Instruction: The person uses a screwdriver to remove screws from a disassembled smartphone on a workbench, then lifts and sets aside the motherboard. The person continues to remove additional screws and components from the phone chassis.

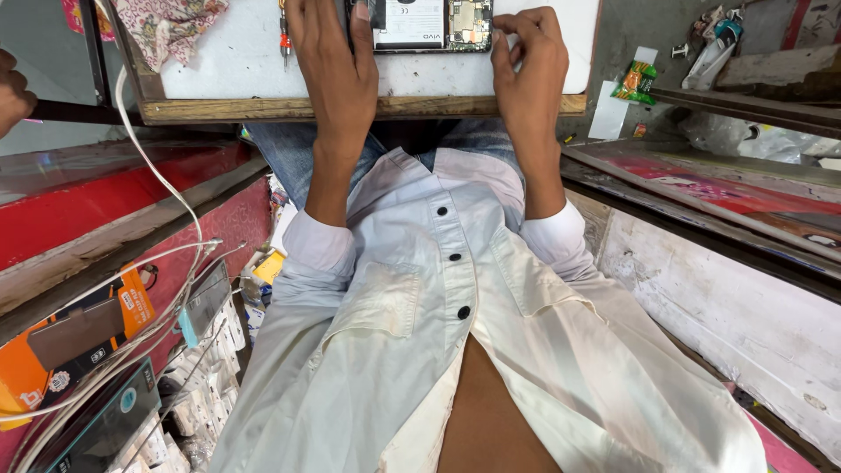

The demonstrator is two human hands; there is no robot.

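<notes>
An opened smartphone lies back-up on a white work board, showing its battery and circuit board. My left hand rests flat on the board with its fingers over the phone's left end. My right hand is curled at the phone's right end, fingertips pinched against its edge near the circuit board. Both forearms reach forward from rolled white shirt sleeves. The top of the phone is cut off by the frame.
A small screwdriver lies on the board left of my left hand, next to a floral cloth. White cables hang at left over boxed accessories. A green packet sits at right. Another person's hand shows at far left.
</notes>
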